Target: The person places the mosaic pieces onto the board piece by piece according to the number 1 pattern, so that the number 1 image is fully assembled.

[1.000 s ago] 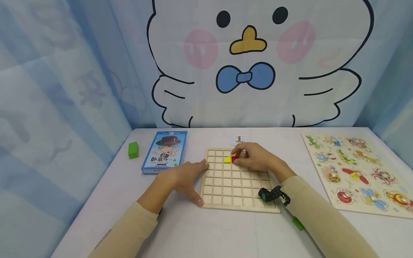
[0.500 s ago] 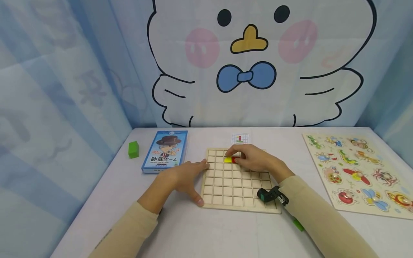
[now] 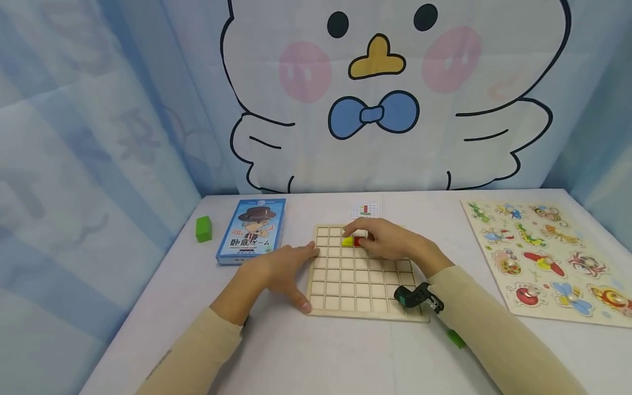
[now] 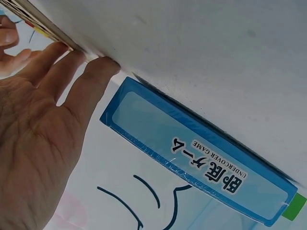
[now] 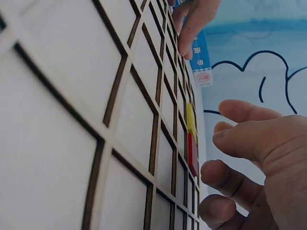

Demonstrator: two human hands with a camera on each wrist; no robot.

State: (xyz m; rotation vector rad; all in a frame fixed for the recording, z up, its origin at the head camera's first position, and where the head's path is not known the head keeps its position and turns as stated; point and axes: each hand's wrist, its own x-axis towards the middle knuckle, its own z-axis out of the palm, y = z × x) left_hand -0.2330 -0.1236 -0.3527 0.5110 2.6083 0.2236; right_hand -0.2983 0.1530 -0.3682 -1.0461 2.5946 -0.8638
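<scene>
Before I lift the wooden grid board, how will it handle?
The board looks thin and straight-edged, so probably light and stiff. Lying flat, it should slide, not roll. The yellow piece and red piece lie on its grid and might slip if it tilts.

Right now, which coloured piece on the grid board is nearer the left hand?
The yellow piece; in the head view it lies left of the red piece.

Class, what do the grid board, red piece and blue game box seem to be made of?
Grid board: probably wood, matt and pale, with dark brown edges on its strips.
Red piece: painted wood or plastic; its smooth, even colour leaves that open.
Blue game box: likely printed card, perhaps film-wrapped, judging by shiny edge creases.
</scene>
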